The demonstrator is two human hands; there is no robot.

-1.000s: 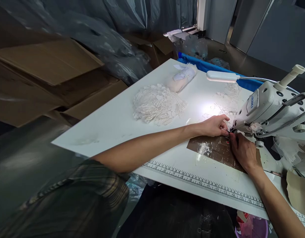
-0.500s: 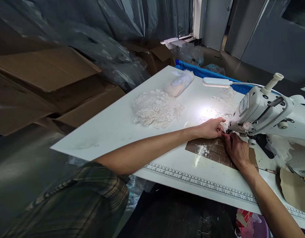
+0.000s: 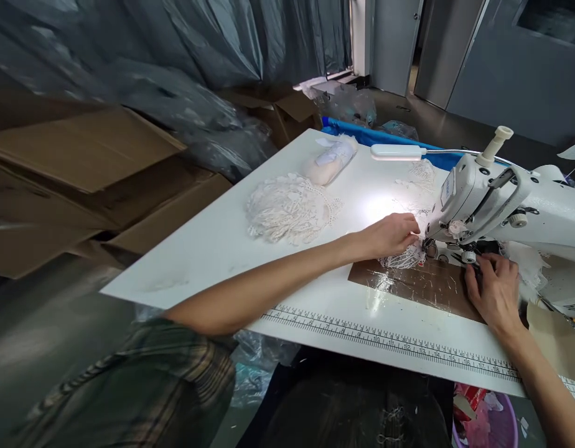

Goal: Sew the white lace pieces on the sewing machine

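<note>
My left hand (image 3: 391,234) reaches across the white table (image 3: 213,249) and pinches a small white lace piece (image 3: 406,258) just left of the needle area of the white sewing machine (image 3: 497,199). My right hand (image 3: 495,289) rests lower right, by the machine's underside, fingers curled near a small knob; whether it holds anything is unclear. The lace piece lies on a brown taped patch (image 3: 422,286) of the table.
A heap of white lace (image 3: 287,208) and a wrapped roll (image 3: 327,163) lie further back on the table. A lamp bar (image 3: 397,151) hangs over the work area. A printed ruler (image 3: 390,345) runs along the near edge. Cardboard boxes (image 3: 86,174) stand to the left.
My right hand has moved right, away from the needle, to under the machine head. A lace piece now shows at the needle under my left hand. The view shifted slightly.
</note>
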